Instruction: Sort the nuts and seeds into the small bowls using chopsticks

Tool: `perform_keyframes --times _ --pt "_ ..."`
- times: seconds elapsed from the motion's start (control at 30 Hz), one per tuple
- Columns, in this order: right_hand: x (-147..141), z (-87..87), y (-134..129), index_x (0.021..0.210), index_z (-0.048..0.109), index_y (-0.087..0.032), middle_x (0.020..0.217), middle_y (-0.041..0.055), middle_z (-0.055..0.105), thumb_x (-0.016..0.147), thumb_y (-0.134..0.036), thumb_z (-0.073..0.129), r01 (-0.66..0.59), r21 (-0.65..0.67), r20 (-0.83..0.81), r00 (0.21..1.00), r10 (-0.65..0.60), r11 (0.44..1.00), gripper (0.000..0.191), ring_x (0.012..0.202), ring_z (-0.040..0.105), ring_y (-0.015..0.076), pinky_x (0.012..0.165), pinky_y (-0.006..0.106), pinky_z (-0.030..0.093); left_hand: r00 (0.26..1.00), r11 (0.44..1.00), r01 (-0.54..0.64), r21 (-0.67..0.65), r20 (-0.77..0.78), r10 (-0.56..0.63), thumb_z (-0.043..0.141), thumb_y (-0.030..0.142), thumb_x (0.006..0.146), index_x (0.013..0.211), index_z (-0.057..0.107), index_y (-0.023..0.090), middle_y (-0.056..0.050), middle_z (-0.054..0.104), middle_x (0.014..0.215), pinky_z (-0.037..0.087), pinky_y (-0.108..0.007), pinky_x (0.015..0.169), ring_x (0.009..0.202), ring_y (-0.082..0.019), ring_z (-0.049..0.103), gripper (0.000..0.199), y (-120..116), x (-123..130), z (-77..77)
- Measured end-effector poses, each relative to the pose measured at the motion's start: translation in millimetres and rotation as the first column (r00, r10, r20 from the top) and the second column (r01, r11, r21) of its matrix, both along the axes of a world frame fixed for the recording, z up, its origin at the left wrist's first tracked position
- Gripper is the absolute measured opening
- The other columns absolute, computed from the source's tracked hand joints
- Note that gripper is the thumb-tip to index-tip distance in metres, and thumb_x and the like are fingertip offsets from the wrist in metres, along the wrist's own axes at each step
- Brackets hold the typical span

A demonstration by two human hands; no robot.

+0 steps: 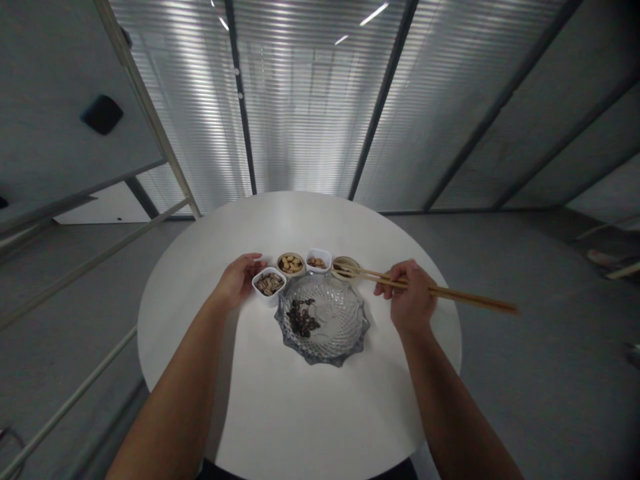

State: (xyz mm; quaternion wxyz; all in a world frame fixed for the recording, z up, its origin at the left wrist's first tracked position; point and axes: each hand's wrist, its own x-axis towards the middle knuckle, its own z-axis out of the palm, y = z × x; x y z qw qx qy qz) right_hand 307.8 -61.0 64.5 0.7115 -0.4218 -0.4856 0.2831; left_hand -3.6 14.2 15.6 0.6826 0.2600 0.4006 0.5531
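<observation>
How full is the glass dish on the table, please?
The glass dish is only partly full: a small heap of dark seeds lies on its left side, and the rest of its bottom is bare.

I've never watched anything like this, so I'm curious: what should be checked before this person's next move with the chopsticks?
Chopsticks held in the right hand: ok, pinched between fingers and thumb.
Tips at the small round bowl: ok, they reach over its rim.
Something caught between the tips: cannot tell, too small to see.
Left hand away from the white square dish: cannot tell, it is open right beside the dish, and contact is unclear.
Dark seeds inside the glass dish: ok, heaped on its left side.
</observation>
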Motion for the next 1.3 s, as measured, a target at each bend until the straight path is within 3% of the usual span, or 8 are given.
perform_keyframes --times 0.17,0.33,0.57,0.77,1.0,1.1,1.3 --pt "-12 -8.5 -4 0.058 0.051 -0.019 0.037 -0.0059 0.042 0.089 -0.036 0.048 -0.304 -0.155 0.003 0.951 0.308 0.940 0.035 0.035 0.047 0.0110 0.041 0.024 0.040 1.000 1.000 0.011 -0.004 0.024 -0.010 0.060 0.017 0.076 0.097 0.062 0.011 -0.010 0.066 0.079 0.051 -0.032 0.062 0.068 -0.021 0.065 0.022 3 1 -3.1" --pt "-19 -15.3 -7 0.055 0.050 -0.019 0.035 -0.0071 0.039 0.087 -0.040 0.051 -0.454 -0.258 -0.030 0.886 0.462 0.853 0.039 0.030 0.041 0.0096 0.038 0.024 0.040 1.000 0.999 0.019 -0.039 0.024 -0.018 0.059 0.017 0.077 0.096 0.062 0.011 -0.010 0.067 0.080 0.052 -0.031 0.062 0.067 -0.020 0.065 0.021 5 3 -0.4" --pt "-16 -11.8 -7 0.049 0.049 -0.018 0.035 -0.0053 0.041 0.081 -0.047 0.055 -0.470 -0.263 -0.060 0.879 0.472 0.842 0.044 0.028 0.041 0.0084 0.031 0.020 0.022 0.997 0.998 0.053 -0.017 0.048 -0.052 0.058 0.018 0.079 0.092 0.064 0.010 -0.010 0.067 0.080 0.052 -0.030 0.062 0.067 -0.019 0.065 0.016 9 0 0.2" --pt "-17 -12.8 -8 0.054 0.051 -0.018 0.034 -0.0069 0.039 0.084 -0.052 0.052 -0.576 -0.278 -0.109 0.814 0.571 0.768 0.046 0.028 0.040 0.0089 0.034 0.022 0.036 0.995 0.998 0.070 0.007 0.067 -0.070 0.057 0.015 0.078 0.078 0.063 0.010 -0.009 0.064 0.072 0.051 -0.029 0.060 0.063 -0.018 0.062 0.007 15 1 -3.7" --pt "-14 -12.8 -10 0.060 0.049 -0.019 0.038 -0.0064 0.042 0.090 -0.050 0.045 -0.587 -0.381 0.076 0.750 0.657 0.714 0.044 0.036 0.049 0.0105 0.041 0.022 0.042 0.992 0.995 0.096 0.022 0.080 -0.098 0.058 0.015 0.079 0.080 0.064 0.011 -0.007 0.063 0.070 0.050 -0.028 0.059 0.062 -0.017 0.061 0.007 23 5 -5.6" --pt "-12 -12.9 -11 0.061 0.048 -0.019 0.041 -0.0061 0.042 0.093 -0.048 0.041 -0.576 -0.391 0.138 0.734 0.665 0.718 0.044 0.039 0.051 0.0104 0.043 0.022 0.043 0.993 0.995 0.096 0.005 0.075 -0.096 0.058 0.016 0.079 0.080 0.064 0.011 -0.007 0.063 0.071 0.050 -0.028 0.059 0.062 -0.016 0.061 0.007 26 8 -9.1" --pt "-14 -17.6 -11 0.058 0.047 -0.019 0.040 -0.0058 0.039 0.092 -0.057 0.033 -0.508 -0.358 0.186 0.784 0.593 0.783 0.053 0.039 0.052 0.0110 0.040 0.021 0.041 0.995 0.998 0.065 0.017 0.075 -0.066 0.057 0.016 0.080 0.079 0.064 0.011 -0.007 0.063 0.070 0.049 -0.027 0.057 0.061 -0.016 0.060 0.008 23 12 -11.3"
